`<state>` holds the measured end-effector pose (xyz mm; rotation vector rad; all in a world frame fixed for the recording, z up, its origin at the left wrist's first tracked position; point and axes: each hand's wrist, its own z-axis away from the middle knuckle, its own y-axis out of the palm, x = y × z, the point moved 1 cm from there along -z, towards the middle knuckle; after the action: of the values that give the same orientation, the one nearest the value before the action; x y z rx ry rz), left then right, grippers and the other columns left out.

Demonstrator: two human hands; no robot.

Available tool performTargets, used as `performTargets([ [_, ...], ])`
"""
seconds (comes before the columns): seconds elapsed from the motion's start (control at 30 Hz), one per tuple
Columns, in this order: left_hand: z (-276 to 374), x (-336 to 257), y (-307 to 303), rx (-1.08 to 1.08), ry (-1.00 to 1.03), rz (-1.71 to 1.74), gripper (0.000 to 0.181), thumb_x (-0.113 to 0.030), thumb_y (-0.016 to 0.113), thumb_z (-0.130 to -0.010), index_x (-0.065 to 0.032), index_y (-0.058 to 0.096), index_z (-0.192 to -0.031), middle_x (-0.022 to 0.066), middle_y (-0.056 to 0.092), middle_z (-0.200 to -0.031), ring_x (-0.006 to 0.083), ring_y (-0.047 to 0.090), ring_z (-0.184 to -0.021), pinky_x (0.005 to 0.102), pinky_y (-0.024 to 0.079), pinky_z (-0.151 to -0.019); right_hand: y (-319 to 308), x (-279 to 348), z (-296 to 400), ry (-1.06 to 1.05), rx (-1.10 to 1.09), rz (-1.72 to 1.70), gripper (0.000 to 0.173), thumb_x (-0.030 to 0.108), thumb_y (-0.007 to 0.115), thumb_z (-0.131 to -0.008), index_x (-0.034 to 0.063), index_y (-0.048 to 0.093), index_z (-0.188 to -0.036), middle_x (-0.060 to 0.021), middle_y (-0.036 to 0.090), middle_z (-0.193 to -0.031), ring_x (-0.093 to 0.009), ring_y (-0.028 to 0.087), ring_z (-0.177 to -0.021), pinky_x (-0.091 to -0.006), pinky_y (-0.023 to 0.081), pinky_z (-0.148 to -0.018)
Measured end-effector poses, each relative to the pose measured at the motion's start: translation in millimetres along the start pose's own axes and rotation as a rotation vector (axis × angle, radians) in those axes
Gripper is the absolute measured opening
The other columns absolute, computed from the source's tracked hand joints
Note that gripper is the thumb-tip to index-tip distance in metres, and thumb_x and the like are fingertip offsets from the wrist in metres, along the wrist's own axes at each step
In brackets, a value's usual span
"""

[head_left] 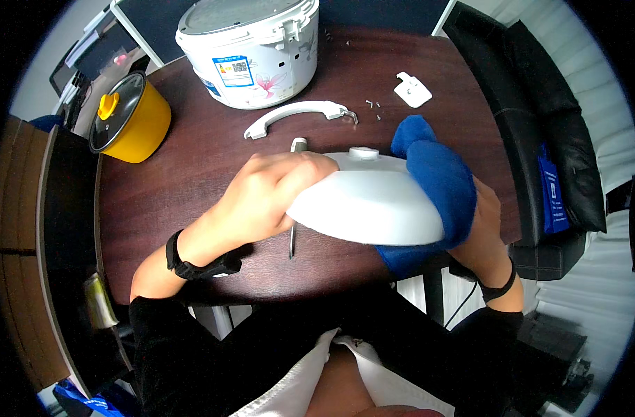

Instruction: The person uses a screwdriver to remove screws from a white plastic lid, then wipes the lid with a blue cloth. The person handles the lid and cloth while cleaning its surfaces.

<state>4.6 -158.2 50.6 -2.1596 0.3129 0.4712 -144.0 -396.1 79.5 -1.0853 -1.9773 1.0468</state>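
Observation:
A white plastic appliance lid point(369, 208) is held tilted above the front of the table. My left hand point(270, 193) grips its left edge. My right hand point(479, 224), partly hidden, presses a blue cloth point(445, 187) against the lid's right side. A screwdriver point(292, 242) lies on the table beneath my left hand, its middle hidden. Beyond the lid lies a white curved handle point(296, 108) with a metal end. A rice cooker body point(255, 68) with a floral print stands at the back.
A yellow pot point(145, 120) with a glass lid stands at the left edge of the dark wooden table point(192, 156). Several small screws point(370, 103) and a small white plastic part point(413, 90) lie back right. A black sofa point(536, 125) adjoins the table's right side.

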Motion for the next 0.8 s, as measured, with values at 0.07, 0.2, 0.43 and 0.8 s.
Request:
performTargets([
  [0.07,-4,-9,-2,-0.043,0.081,-0.04,0.034,-0.01,0.067,-0.073,0.0015,0.056,-0.104,0.0189,0.066,-0.101,0.0353,0.068,-0.089,0.0416,0.056,-0.075,-7,4,0,-0.081,-0.032,0.034,0.035,0.011,0.067,-0.076,-0.0058,0.057,-0.105,-0.0238,0.061,-0.106,-0.038,0.063,-0.093,-0.0442,0.053,-0.078],
  [0.2,-10,-28,-8,-0.066,0.164,-0.198,0.033,-0.008,0.065,-0.07,0.0065,0.055,-0.098,0.0218,0.064,-0.095,0.0366,0.067,-0.085,0.0409,0.057,-0.071,-22,11,-3,-0.062,-0.025,-0.035,0.023,0.009,0.065,-0.076,-0.005,0.06,-0.094,-0.0227,0.063,-0.1,-0.037,0.065,-0.086,-0.0418,0.055,-0.069],
  [0.43,-22,-56,-4,-0.044,0.119,-0.442,0.03,-0.008,0.061,-0.071,0.0048,0.058,-0.098,0.0177,0.063,-0.093,0.0309,0.067,-0.083,0.0389,0.057,-0.073,-19,13,-3,-0.195,-0.105,0.01,0.018,0.01,0.063,-0.075,-0.0021,0.061,-0.088,-0.0203,0.065,-0.094,-0.036,0.065,-0.078,-0.0396,0.055,-0.059],
  [0.8,-26,-53,-13,0.056,-0.111,-0.266,0.048,0.001,0.062,-0.06,-0.0005,0.057,-0.108,0.0163,0.064,-0.089,0.0323,0.065,-0.073,0.0384,0.052,-0.059,-7,-16,4,-0.194,-0.128,-0.03,0.024,0.012,0.068,-0.073,-0.0004,0.063,-0.093,-0.0192,0.066,-0.1,-0.037,0.065,-0.088,-0.0434,0.054,-0.073],
])
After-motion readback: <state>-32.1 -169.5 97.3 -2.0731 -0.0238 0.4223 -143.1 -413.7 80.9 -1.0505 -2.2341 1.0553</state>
